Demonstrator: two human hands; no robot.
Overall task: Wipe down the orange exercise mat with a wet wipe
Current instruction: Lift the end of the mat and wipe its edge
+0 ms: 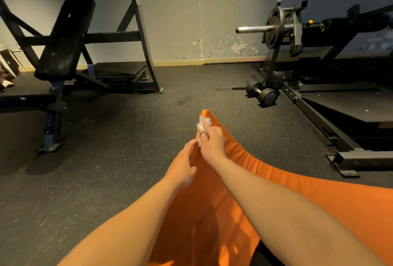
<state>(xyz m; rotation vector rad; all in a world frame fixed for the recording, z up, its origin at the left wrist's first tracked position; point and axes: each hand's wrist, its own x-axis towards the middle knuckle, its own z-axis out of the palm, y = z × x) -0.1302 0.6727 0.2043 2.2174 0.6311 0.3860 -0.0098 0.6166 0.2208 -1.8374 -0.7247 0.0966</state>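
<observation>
little of the job can be read as finished from here: the orange mat (319,202) lies spread on the dark speckled floor (106,159), running from under the person's arms out to a narrow far corner, and its surface shows no wet streak or sheen that would mark a wiped part from an unwiped one. the right hand (212,142) is out near that far corner, its fingers curled and pinching a crumpled white wet wipe (203,125), which bunches up above the knuckles and trails a small tail below; whether the wipe presses on the mat or is held just off it is not clear. the left hand (182,167) sits at the mat's left edge, just beside the right hand, its fingers reaching along the edge toward the wipe's tail; i cannot tell whether they curl round the edge or only rest against it. i judge the work to be at the far end and left border, with the broad near stretch and the whole right side likely yet to be covered. a black bench (66,38) stands well to the left, and a dumbbell (262,93) rests by a rack on the right, both apart from the mat.
</observation>
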